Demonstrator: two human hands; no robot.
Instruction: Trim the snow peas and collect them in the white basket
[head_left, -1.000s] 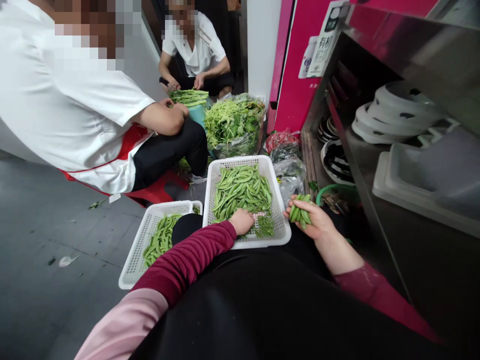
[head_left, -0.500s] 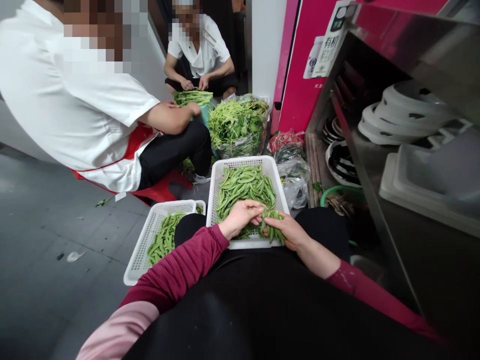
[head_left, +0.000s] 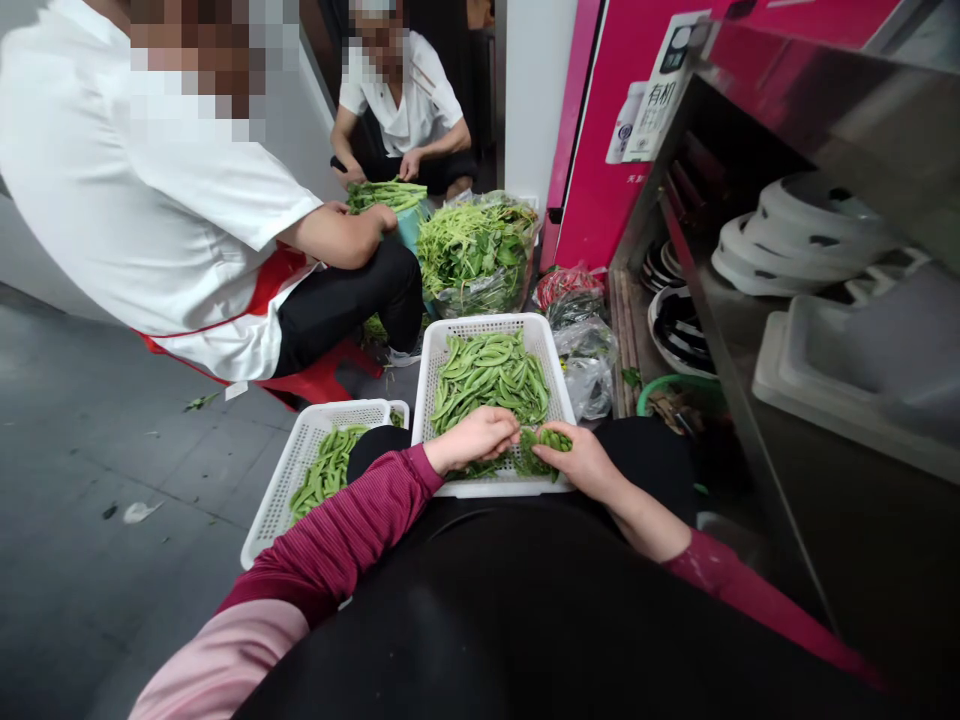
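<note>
Flat green pea pods (head_left: 491,375) fill much of a white perforated basket (head_left: 560,372) in front of my lap. My right hand (head_left: 581,458) is closed round several pods above the basket's near right corner. Just left of it, my left hand (head_left: 480,438) has its fingers pinched together over the near part of the basket; whatever lies between the fingertips is too small to make out. More pods (head_left: 328,470) lie in a second white basket (head_left: 274,508) at the lower left, partly hidden by my left sleeve and knee.
A person in white (head_left: 172,190) sits on a red stool (head_left: 330,372) at the left. Another person (head_left: 405,100) crouches behind leafy greens (head_left: 480,240). Plastic bags (head_left: 585,365) and a green tub (head_left: 660,385) stand right, beside a metal shelf (head_left: 742,380) with white containers (head_left: 810,235).
My left hand has drawn slightly left, away from the pods in my right hand, opening a small gap. My right hand still holds its pods.
</note>
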